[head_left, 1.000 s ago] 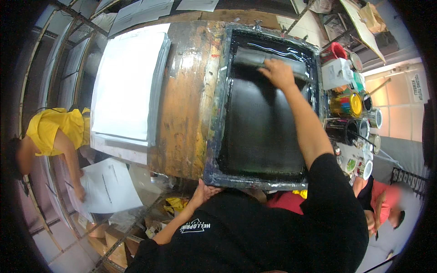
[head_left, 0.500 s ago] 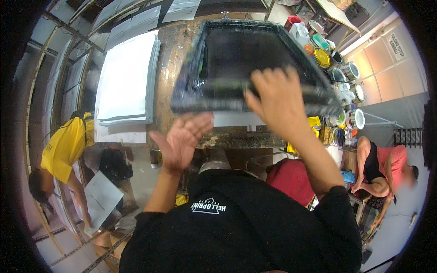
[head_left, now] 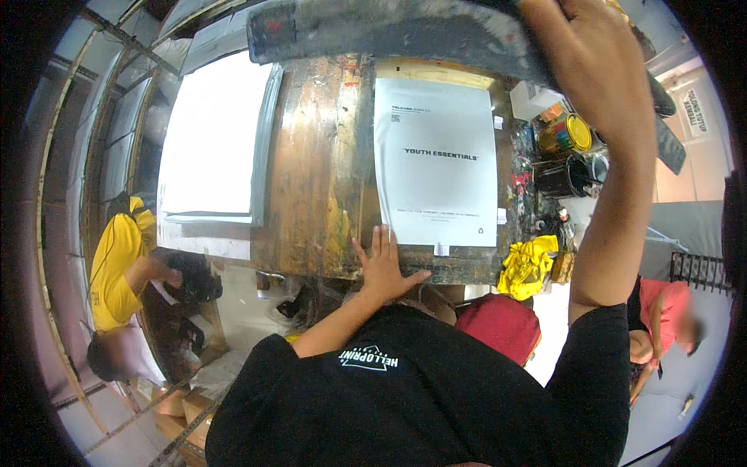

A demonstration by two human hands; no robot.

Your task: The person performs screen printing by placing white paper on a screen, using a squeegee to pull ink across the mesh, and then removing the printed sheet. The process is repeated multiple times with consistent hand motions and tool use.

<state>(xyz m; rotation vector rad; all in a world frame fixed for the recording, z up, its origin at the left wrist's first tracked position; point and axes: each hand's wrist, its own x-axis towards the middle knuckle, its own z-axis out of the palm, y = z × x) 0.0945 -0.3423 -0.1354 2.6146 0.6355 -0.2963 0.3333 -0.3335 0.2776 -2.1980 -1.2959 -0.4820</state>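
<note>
The right hand [head_left: 595, 70] has its grip closed on the edge of one dark frame [head_left: 350, 35], tilted up. The left hand [head_left: 383, 271] is spread wide, fingertips at the near left corner of one printed sheet [head_left: 436, 187]. Three white tabs [head_left: 441, 250] border the sheet on the bench [head_left: 311, 171]. Farther out are one paper stack [head_left: 218, 140] and two other people [head_left: 120, 257]. Half a second ago the frame hung lower, covering most of the sheet.
</note>
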